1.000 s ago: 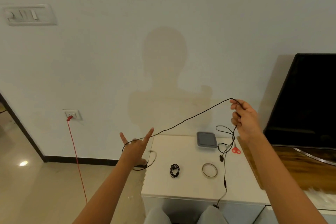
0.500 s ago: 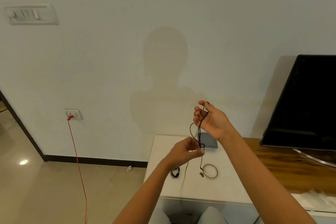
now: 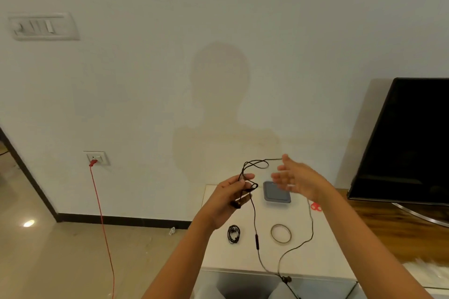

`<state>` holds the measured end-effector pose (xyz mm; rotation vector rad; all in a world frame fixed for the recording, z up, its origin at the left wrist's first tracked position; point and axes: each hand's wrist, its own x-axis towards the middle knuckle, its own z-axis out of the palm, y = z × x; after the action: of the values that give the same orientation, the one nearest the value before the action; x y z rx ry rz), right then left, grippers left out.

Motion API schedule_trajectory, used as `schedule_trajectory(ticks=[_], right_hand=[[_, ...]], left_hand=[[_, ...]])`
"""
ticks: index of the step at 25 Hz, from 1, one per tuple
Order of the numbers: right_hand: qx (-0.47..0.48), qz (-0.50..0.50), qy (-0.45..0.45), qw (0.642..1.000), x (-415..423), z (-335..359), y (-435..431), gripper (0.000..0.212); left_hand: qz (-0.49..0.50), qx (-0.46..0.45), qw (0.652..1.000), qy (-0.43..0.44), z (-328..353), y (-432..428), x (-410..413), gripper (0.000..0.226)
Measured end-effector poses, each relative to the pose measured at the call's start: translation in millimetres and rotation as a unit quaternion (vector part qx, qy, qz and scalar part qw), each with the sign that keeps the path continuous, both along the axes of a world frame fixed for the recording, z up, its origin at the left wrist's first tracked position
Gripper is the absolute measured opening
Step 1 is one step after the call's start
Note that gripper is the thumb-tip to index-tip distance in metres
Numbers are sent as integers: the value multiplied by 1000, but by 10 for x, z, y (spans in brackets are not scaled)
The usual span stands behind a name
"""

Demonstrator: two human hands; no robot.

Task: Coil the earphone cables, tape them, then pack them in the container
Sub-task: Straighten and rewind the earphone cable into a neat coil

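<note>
The black earphone cable (image 3: 254, 213) is in the air at centre frame, above the near part of the white table (image 3: 323, 262). Its upper part forms a loose double loop just above the left hand (image 3: 229, 199), and one strand runs roughly level from there, rightward, to the top finger of the right hand (image 3: 300, 182). From the left hand the main run drops almost straight down the frame. The slim inline remote (image 3: 256, 241) hangs upright on it, long axis vertical. The run then bends right at the table's near edge and climbs again in a wide curve toward the underside of the right hand. A dark earbud end shows just below the left hand's fingers.

The left hand has its thumb and fingers curled around the gathered strands, pinching them. The right hand is blurred, its fingers straight and spread, and the strand lies against them without being gripped.

A coiled earphone (image 3: 233, 234) lies on the table below the left hand. Right of the hanging run lies the tape roll (image 3: 281, 233), flat on the table. The grey lidded container (image 3: 277, 193) sits further up, between the hands. Red scissors (image 3: 315, 207) peek from under the right wrist.

A dark television (image 3: 413, 141) fills the right edge. At lower left, a red cord (image 3: 102, 213) hangs from a wall socket (image 3: 97, 158).
</note>
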<state>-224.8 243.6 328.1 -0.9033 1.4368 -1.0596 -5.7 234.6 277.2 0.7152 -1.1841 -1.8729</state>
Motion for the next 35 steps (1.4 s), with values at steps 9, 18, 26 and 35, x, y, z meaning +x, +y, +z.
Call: schedule_trajectory(ticks=[9, 18, 26, 35], right_hand=[[-125, 86, 36, 988, 474, -195, 268, 14], [-155, 13, -123, 980, 554, -184, 261, 14], [-124, -6, -334, 935, 404, -172, 271, 21], [-138, -56, -146, 978, 423, -242, 239, 20]], left_hand=[[66, -28, 996, -61, 273, 37, -86, 21], [144, 76, 987, 18, 294, 4, -54, 23], [168, 153, 962, 152, 294, -76, 102, 26], [176, -13, 984, -14, 305, -68, 69, 55]])
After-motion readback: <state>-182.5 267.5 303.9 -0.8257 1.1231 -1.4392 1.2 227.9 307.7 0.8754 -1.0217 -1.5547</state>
